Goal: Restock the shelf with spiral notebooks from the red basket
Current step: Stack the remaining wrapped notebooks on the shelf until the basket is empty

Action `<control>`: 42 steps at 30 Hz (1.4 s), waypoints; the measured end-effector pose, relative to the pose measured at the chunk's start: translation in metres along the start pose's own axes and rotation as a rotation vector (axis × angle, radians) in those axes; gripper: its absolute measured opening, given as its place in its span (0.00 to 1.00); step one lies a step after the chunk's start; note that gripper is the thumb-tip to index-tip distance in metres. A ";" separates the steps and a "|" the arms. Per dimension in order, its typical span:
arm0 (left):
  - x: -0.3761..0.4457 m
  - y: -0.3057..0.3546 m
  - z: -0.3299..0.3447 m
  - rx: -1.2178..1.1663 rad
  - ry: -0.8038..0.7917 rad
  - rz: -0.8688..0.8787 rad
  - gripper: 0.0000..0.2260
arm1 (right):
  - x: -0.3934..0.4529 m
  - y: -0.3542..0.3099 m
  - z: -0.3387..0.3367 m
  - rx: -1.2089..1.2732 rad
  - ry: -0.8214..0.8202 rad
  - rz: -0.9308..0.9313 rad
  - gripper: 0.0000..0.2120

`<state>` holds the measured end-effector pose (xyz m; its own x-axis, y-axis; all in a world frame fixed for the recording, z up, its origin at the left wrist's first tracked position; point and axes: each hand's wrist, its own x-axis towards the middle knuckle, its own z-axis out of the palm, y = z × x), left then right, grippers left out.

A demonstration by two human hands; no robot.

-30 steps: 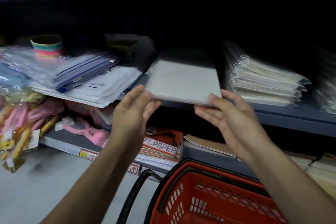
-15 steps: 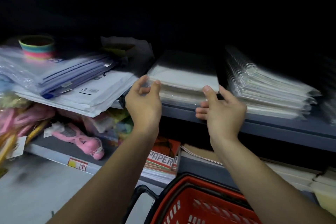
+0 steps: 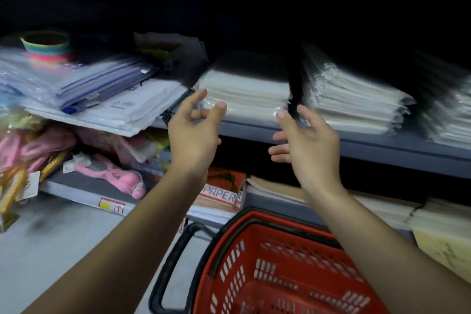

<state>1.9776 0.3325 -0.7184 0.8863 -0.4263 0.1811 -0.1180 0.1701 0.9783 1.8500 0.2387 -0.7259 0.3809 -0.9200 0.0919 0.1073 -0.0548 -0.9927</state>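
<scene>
A stack of plastic-wrapped white spiral notebooks (image 3: 248, 89) lies on the grey shelf (image 3: 356, 145) in the middle. My left hand (image 3: 195, 130) hovers just in front of the stack's left corner, fingers loosely spread, holding nothing. My right hand (image 3: 305, 140) is off the stack's right front corner, fingers relaxed and empty. The red basket (image 3: 280, 270) sits below my arms at the bottom; the part of its inside that shows holds nothing.
A second pile of wrapped spiral notebooks (image 3: 356, 102) stands to the right, another blurred pile (image 3: 448, 115) farther right. Plastic folders and envelopes (image 3: 102, 99) overhang at left, with a rainbow spring toy (image 3: 47, 47). Paper packs (image 3: 221, 194) and pink toys (image 3: 112, 173) fill the lower shelf.
The notebook I carried in both hands now lies on the middle stack. Both hands have let go and drawn back a little from the shelf edge.
</scene>
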 end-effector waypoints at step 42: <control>-0.232 -0.166 -0.045 1.035 -0.762 -0.560 0.12 | -0.194 0.224 -0.164 -0.392 -0.279 1.150 0.24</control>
<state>1.8118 0.4430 -0.9268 0.5070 -0.6465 -0.5700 -0.4024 -0.7624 0.5068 1.6499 0.3410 -0.9788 0.2594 -0.3994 -0.8793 -0.6799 0.5711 -0.4600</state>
